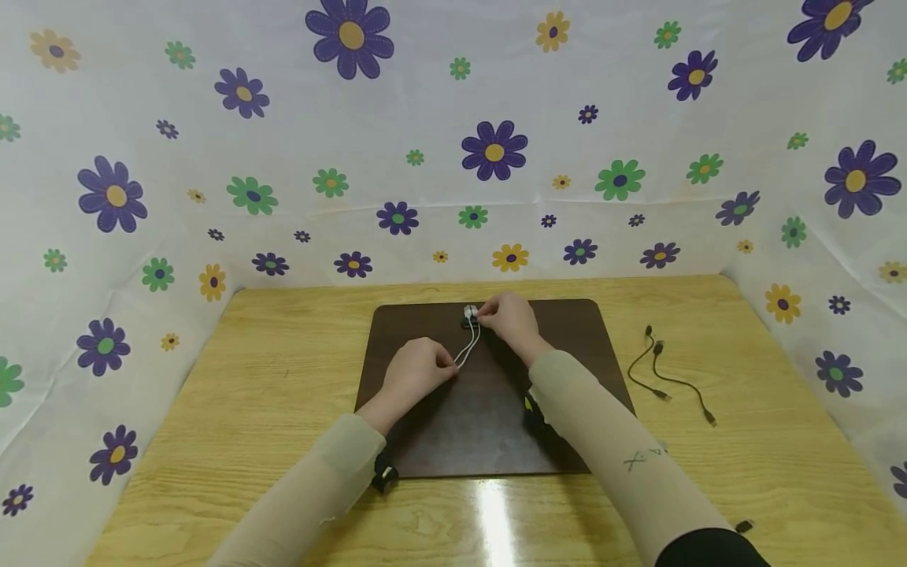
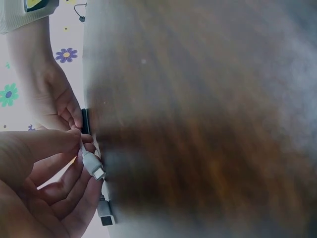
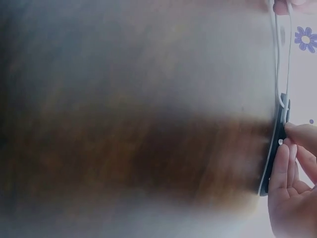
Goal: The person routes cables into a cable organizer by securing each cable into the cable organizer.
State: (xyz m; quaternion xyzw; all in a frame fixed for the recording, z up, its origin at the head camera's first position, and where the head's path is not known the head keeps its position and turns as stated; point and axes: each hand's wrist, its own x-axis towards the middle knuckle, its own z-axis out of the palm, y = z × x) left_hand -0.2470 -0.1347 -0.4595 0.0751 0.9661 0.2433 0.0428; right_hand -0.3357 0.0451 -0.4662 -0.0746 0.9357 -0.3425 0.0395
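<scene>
My left hand (image 1: 418, 368) (image 2: 49, 183) pinches a white cable (image 1: 469, 346) (image 3: 278, 59) between thumb and fingers over the brown board (image 1: 453, 425). In the left wrist view, a white connector (image 2: 93, 165) hangs at its fingers, and a second, greyer connector (image 2: 105, 213) sits just past them. At the board's far edge my right hand (image 1: 512, 321) (image 3: 297, 183) pinches the cable's other end by thumb and fingertips, against a slim black object (image 3: 273, 158). White plugs (image 1: 471, 313) show beside those fingertips in the head view.
Two short black cables (image 1: 641, 382) (image 1: 687, 383) lie on the wooden table (image 1: 269, 394) right of the board. A small black item (image 1: 744, 526) is near the right forearm. Flower-printed cloth (image 1: 425, 94) stands behind and at both sides.
</scene>
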